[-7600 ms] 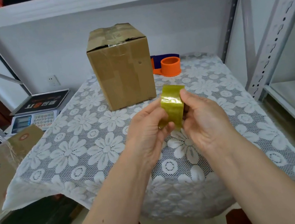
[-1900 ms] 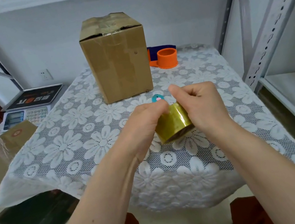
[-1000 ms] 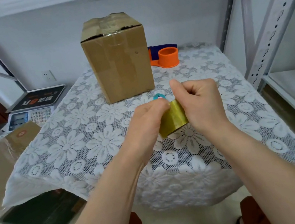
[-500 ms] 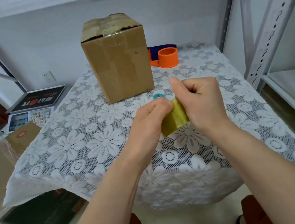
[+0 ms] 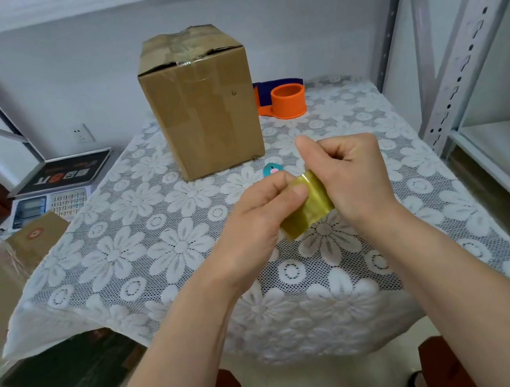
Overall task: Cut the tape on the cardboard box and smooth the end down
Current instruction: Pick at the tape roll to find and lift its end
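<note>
Tape roll (image 5: 308, 208), translucent yellow-olive, sits pinched between both hands.

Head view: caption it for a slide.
Both hands, left hand and right hand, grip a yellowish tape roll above the white lace tablecloth, tall cardboard box behind.

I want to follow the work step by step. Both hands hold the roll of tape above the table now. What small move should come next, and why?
Probably peel a free end off the tape roll: both hands pinch its edge, and the cardboard box stands untouched behind them.
</note>
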{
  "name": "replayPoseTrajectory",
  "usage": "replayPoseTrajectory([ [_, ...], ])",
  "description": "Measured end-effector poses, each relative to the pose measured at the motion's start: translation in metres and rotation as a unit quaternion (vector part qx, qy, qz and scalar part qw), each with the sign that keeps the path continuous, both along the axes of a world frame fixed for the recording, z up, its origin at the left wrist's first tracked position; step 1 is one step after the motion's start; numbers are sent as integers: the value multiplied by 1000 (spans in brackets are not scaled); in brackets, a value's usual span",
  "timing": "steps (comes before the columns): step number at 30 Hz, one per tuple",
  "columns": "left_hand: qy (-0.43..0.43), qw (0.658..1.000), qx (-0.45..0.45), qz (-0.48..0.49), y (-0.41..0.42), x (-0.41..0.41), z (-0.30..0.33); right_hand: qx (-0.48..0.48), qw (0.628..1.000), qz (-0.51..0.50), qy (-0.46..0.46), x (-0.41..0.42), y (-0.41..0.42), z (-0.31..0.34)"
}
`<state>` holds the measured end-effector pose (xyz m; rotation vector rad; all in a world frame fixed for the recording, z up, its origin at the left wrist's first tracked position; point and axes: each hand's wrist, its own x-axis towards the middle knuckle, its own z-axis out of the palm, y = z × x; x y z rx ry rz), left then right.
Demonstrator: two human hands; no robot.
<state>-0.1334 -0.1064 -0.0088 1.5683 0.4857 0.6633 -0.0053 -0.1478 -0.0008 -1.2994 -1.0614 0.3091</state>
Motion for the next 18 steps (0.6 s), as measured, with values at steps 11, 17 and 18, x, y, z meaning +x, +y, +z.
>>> replayPoseTrajectory([
  [11,11,1000,22,3,-2,0,0,-2,1000,-3,-8,1,-1,-2],
  [17,30,999,17,-40,0,-5,6,-7,1000,-18,-5,3,0,-2],
  [18,52,997,38,-45,1,-7,8,1,1000,-20,-3,3,0,-2],
])
